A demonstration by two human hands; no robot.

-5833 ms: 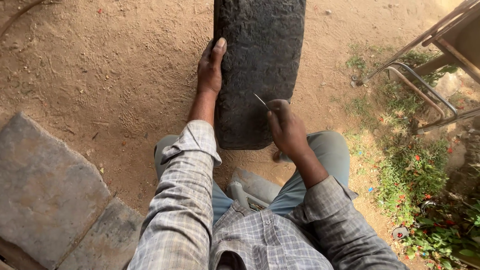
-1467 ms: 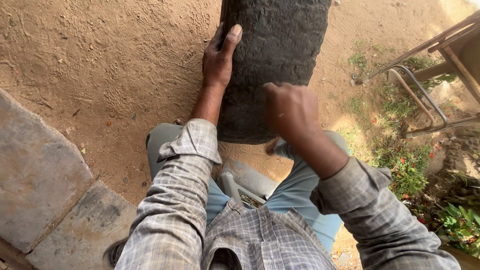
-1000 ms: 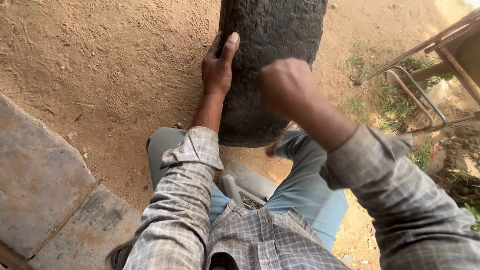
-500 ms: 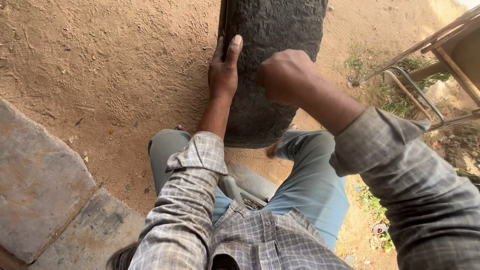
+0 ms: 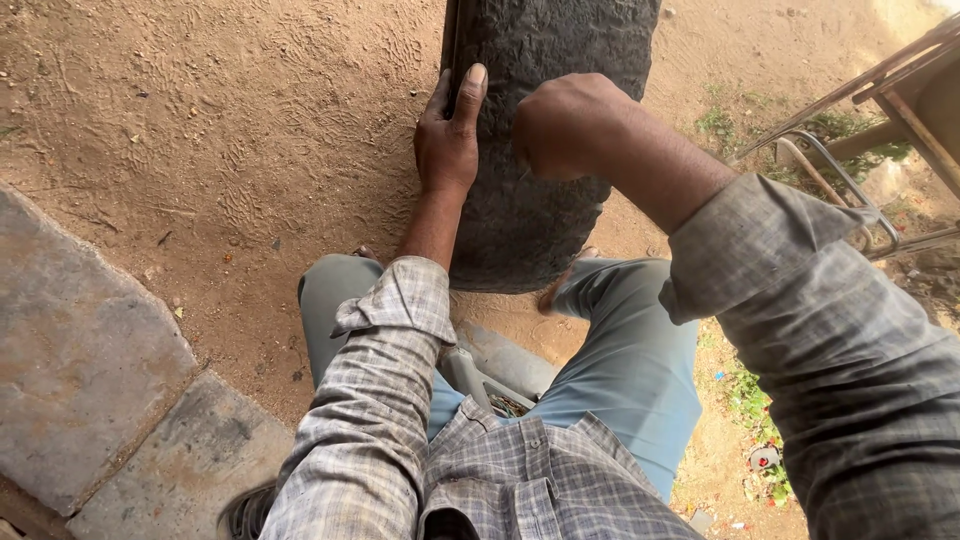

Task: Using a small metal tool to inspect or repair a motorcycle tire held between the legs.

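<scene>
1. Head view: a dark worn tyre [image 5: 545, 150] stands upright on the dirt ground [image 5: 220, 150], straight ahead of the seated person and between the knees; its near end sits just past the lap and its far end runs out of the top edge.
2. The left hand [image 5: 448, 140] lies flat against the tyre's left side, fingers stretched up along the tread edge, thumb towards the sidewall. Its grip is released, pressing rather than clasping.
3. The right hand [image 5: 560, 125] is on the tread, right of the left hand and just beside it. Its grip is clenched into a fist, knuckles towards the camera; whether anything is inside the fist I cannot tell.
4. Both arms wear grey checked sleeves [image 5: 375, 400], the left cuff rolled at the wrist.
5. Blue-grey trousers [image 5: 630, 370] cover the legs at either side of the tyre's near end.
6. A grey object [image 5: 500, 370] shows in the lap gap, too hidden to identify.
7. Stone slabs [image 5: 90, 370] lie at the near left, edging the dirt.
8. A rusty metal frame [image 5: 860, 130] stands at the far right, over sparse weeds [image 5: 750, 400] on the right.
</scene>
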